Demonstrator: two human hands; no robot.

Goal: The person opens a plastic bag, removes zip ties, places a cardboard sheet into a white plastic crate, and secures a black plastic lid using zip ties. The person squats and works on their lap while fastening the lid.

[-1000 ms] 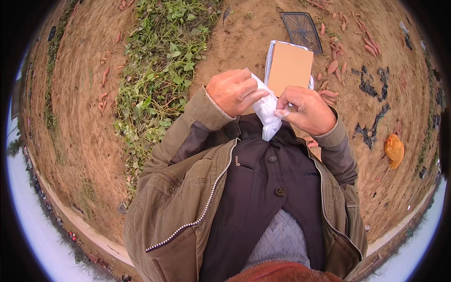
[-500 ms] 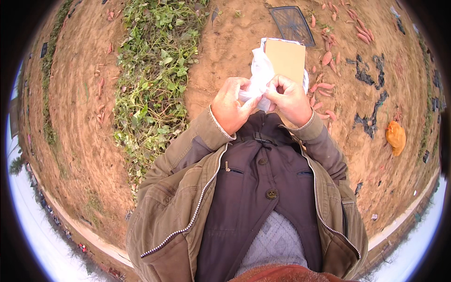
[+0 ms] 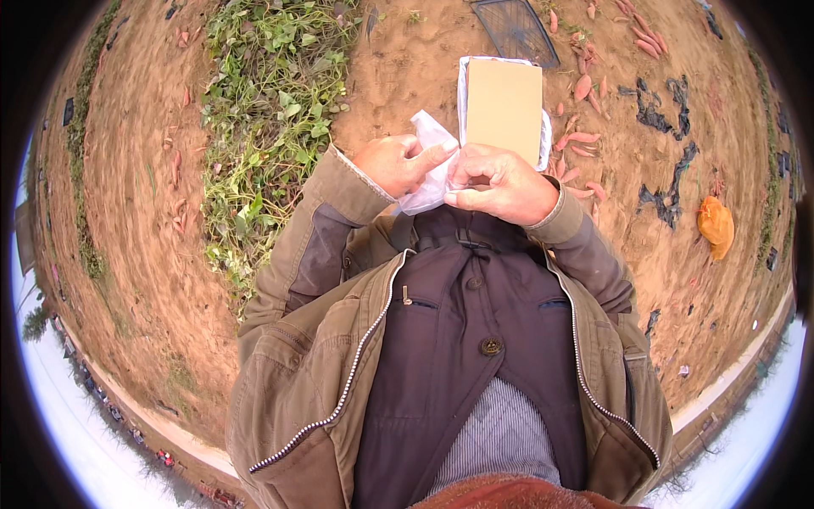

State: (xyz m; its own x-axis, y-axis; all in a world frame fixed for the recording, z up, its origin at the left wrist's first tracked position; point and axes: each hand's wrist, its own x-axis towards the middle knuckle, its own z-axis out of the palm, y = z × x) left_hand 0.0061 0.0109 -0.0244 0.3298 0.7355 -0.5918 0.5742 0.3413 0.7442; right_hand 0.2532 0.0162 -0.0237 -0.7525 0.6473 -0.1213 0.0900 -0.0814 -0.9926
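Between my two hands, in front of my waist, is a piece of thin white plastic film. My left hand is closed on its left side, thumb pressed over it. My right hand pinches the film's right edge, fingertips close to the left thumb. Just beyond my hands stands a box or crate with a white plastic liner folded over its rim. A flat tan cardboard sheet covers its top. Whether the film joins the liner cannot be made out.
Sweet potatoes lie scattered on the soil right of the box. Green leafy vines run along the left. An upturned-looking dark plastic crate lies beyond. Torn black film and an orange bag are farther right.
Both hands have shifted left with the white film, away from the cardboard. More of the cardboard and the box's lined left edge now shows. The view has tilted slightly.
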